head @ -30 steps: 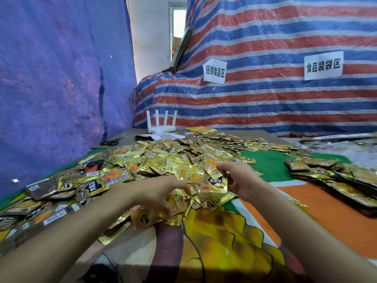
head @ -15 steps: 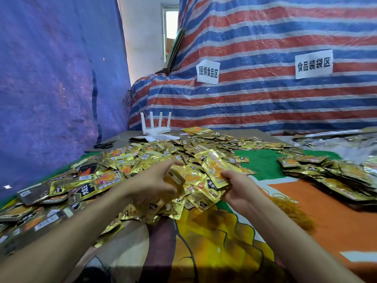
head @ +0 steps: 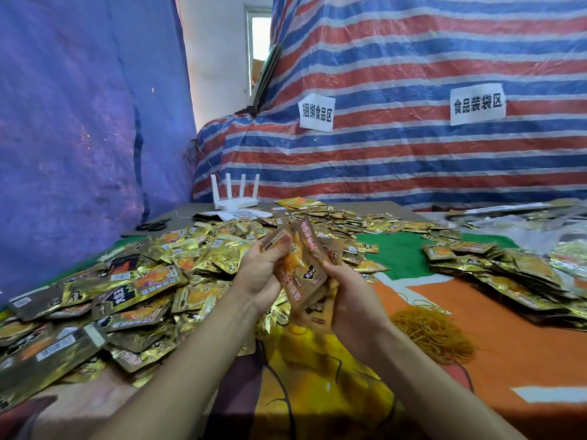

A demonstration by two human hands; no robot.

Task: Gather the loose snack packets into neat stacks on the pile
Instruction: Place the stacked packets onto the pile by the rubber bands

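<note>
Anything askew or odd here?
The packets gripped between the left hand and right hand are fanned at different angles, not a squared stack. The pile beside them is a loose jumble.

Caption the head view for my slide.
The left hand and right hand grip a fanned bunch of snack packets above the loose pile, rubber bands and a second heap to their right.

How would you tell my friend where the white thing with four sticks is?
Look at the striped tarp at the back. Follow its bottom edge left to the corner beside the blue tarp. There sits the white router, the only thing with four upright antennas, just past the gold packets.
</note>
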